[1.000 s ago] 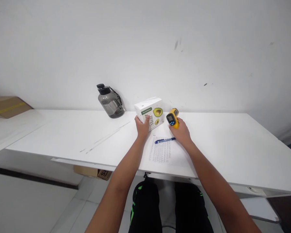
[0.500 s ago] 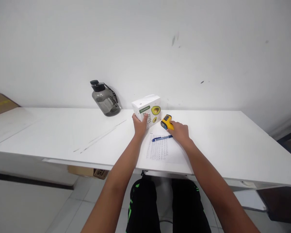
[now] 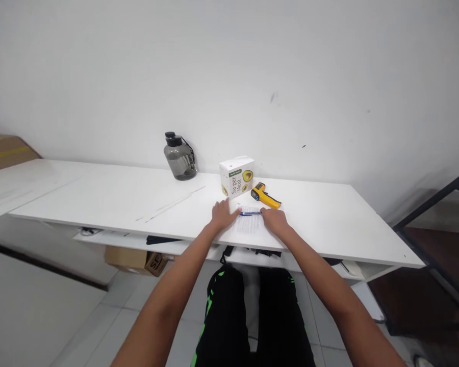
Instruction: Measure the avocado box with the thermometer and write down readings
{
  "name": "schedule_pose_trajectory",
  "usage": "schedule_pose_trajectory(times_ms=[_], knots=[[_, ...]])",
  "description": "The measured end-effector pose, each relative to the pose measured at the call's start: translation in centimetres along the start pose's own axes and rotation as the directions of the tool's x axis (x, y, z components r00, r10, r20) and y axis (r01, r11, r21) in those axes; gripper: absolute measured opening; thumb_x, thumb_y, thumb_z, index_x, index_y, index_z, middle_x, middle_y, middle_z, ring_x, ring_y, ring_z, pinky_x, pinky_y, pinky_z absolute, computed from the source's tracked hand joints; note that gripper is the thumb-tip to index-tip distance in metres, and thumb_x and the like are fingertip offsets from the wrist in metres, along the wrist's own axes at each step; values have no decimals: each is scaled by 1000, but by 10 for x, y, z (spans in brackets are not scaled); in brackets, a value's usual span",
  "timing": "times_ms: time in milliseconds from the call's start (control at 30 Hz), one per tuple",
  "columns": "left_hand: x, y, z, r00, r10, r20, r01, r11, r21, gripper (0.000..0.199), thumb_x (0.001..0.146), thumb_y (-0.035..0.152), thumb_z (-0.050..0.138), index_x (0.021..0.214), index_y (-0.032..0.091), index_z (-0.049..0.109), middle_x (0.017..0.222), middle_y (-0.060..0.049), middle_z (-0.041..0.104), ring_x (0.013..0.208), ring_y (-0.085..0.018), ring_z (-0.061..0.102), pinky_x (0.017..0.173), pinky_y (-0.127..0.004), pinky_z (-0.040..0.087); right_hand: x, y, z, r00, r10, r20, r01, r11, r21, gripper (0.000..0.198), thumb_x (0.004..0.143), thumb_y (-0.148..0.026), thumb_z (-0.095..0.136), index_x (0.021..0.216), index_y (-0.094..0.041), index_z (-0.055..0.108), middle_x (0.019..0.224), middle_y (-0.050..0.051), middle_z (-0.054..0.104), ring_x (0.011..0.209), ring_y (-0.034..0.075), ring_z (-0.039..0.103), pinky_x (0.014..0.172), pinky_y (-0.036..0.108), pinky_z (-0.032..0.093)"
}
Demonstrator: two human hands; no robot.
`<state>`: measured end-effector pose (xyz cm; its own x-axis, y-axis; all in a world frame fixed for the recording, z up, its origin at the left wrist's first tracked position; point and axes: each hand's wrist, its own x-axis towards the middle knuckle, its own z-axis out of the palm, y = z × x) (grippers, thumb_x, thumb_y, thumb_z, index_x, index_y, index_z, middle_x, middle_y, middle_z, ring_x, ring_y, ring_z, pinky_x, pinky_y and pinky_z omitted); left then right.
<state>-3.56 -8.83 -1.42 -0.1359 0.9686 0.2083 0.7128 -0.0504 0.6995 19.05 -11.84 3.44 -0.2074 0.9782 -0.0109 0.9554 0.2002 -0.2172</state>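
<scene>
Pen [image 3: 250, 213]: on the near side of the white box [image 3: 237, 178], apart from it, lying on the written sheet [image 3: 248, 225].
Pen's long axis: roughly side to side, nearly in line with the near edge of the surface [image 3: 317, 216], so one end points at each of the hands.
Right hand [image 3: 273, 219]: near side of the white box and off to its right; fingertips at the pen's right end, covering it. Whether they pinch the pen or only rest against it, I cannot tell.
Left hand [image 3: 222, 216]: near side of the white box and a little to its left; palm down, fingers spread, thumb reaching to the pen's left end. Contact there is too small to judge.
Hands together or apart: apart, with the pen bridging the gap; the right hand looks the nearer, since it overlaps the pen.
Written sheet: near side of the white box, under the pen and between the hands.
Yellow thermometer gun [image 3: 266, 197]: just to the right of the white box, lying on its side, handle slanting toward the right hand, no hand on it.
Grey bottle [image 3: 181, 160]: left of the white box, well apart, close to the wall [image 3: 229, 76].
Cardboard carton [image 3: 9, 151]: far to the left of the white box, past the bottle.
</scene>
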Motion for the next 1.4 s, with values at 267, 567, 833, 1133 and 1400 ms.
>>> schedule_pose_trajectory(times_ms=[267,567,833,1133,1400], knots=[[-39,16,-9,965,35,259,-150,885,440,73,93,68,42,157,31,43,169,-16,26,158,-43,16,123,-65,9,-26,3,20,921,211,-326,107,668,736,49,90,-68,46,84,-21,61,82,3,66,81,21,62,74,31,48],[-37,16,-7,974,47,220,-136,902,409,74,92,66,49,155,27,46,167,-18,30,157,-42,19,124,-64,11,-31,-1,29,969,72,-235,139,628,766,42,85,-63,49,69,-24,55,65,-2,60,72,20,60,76,33,49],[-37,15,-5,973,30,231,-118,919,376,74,91,66,51,154,27,47,168,-17,29,158,-41,16,125,-63,8,-26,3,33,978,116,-173,61,636,770,40,78,-58,53,58,-24,50,59,-2,54,68,18,51,69,32,42],[-38,18,-7,972,28,234,-119,916,383,73,92,65,52,154,28,46,168,-15,32,158,-41,18,125,-64,9,-27,1,31,983,112,-146,48,612,790,36,76,-52,53,55,-24,46,57,-3,49,66,18,48,65,31,38],[-41,29,-15,950,-46,309,-142,818,557,78,96,72,30,162,30,30,172,-10,19,160,-37,12,127,-58,10,-26,3,33,980,132,-152,43,604,796,36,76,-52,53,54,-25,41,57,-2,46,65,17,45,63,31,36]])
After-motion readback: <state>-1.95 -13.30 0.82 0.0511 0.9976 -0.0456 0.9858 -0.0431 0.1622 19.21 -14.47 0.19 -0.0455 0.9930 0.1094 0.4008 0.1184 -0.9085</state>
